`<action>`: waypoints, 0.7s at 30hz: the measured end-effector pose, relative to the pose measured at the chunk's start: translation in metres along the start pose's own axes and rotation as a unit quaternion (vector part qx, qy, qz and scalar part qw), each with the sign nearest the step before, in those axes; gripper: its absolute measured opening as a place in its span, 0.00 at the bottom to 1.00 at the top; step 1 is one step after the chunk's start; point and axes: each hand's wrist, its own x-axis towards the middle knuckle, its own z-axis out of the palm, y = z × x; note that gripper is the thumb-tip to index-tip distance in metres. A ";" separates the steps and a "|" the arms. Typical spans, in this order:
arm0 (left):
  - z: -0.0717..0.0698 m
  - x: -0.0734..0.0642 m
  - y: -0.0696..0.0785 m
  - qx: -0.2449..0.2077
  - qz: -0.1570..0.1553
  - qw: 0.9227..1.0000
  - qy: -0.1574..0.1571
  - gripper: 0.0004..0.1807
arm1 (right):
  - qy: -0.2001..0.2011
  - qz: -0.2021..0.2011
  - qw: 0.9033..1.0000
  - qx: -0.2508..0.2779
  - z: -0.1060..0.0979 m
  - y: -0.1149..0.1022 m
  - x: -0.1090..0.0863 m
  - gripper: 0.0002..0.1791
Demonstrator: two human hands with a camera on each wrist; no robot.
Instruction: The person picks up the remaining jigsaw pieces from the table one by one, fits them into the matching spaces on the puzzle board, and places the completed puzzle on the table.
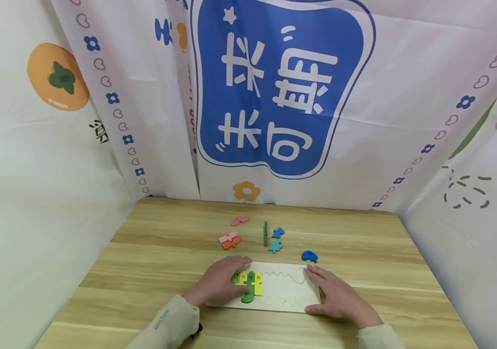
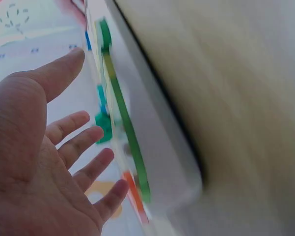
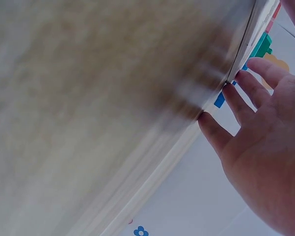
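Observation:
A pale wooden puzzle board [image 1: 289,291] lies flat on the table, with a wavy outline cut into its right part. Green and yellow puzzle pieces [image 1: 250,286] sit on its left part, one with an eye at the far left. Over the board's left end is my left hand [image 1: 222,279], fingers spread and nothing gripped; the left wrist view shows its fingers [image 2: 91,169] loosely extended beside the board. My right hand [image 1: 340,296] spans the right end, thumb near the front corner. In the right wrist view its fairly straight fingers [image 3: 240,105] touch the board's edge.
Behind the board lie loose pieces: a pink one [image 1: 240,221], a light pink one [image 1: 228,237] against an orange one [image 1: 232,243], a narrow green one [image 1: 265,234], a blue one [image 1: 278,232], a teal one [image 1: 275,246] and a dark blue one [image 1: 309,256]. Printed cloth surrounds the table.

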 end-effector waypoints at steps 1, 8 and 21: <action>-0.003 -0.001 -0.003 0.004 0.001 1.000 0.007 0.40 | 0.000 -0.001 1.000 0.000 0.000 0.000 0.000 0.56; -0.025 0.008 -0.027 0.024 -0.003 0.998 0.066 0.37 | -0.004 0.007 1.000 0.000 0.000 0.001 0.001 0.56; -0.043 0.057 -0.049 0.006 -0.011 0.998 0.063 0.32 | -0.011 0.009 1.000 0.001 -0.001 0.002 0.002 0.56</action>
